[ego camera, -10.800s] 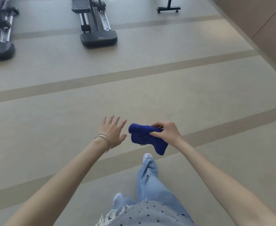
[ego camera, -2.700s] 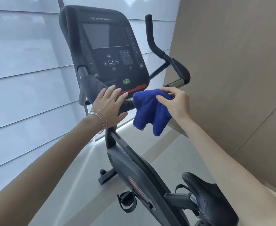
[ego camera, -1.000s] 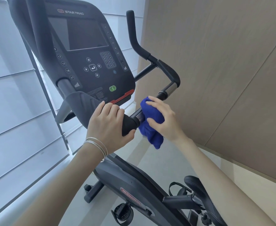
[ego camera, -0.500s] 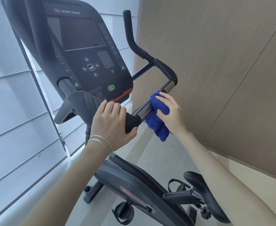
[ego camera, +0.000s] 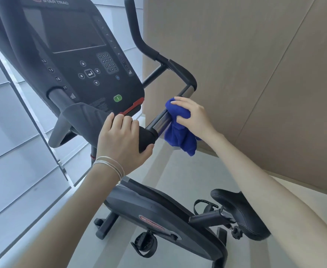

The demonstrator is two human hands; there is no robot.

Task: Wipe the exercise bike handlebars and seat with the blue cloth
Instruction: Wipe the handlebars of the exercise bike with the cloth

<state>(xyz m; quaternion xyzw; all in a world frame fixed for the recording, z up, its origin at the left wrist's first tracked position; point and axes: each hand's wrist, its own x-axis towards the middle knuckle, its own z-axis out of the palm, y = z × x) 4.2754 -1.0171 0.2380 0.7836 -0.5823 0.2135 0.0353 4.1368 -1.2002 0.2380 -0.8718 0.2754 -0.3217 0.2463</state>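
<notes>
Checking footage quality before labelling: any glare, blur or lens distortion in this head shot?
Head view: wide-angle bending skews the wall panels and window blinds; daylight glints on the chrome handlebar; console lettering is slightly soft; the blue cloth and both hands look sharp.

Bright diffuse daylight from left, soft shadows, wide-angle edge distortion

Gym: Star Trac exercise bike [ego camera: 158, 209] with console [ego camera: 77, 60], bare floor, panelled wall.

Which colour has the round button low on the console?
Green, with a small white mark; the head view shows it.
</notes>
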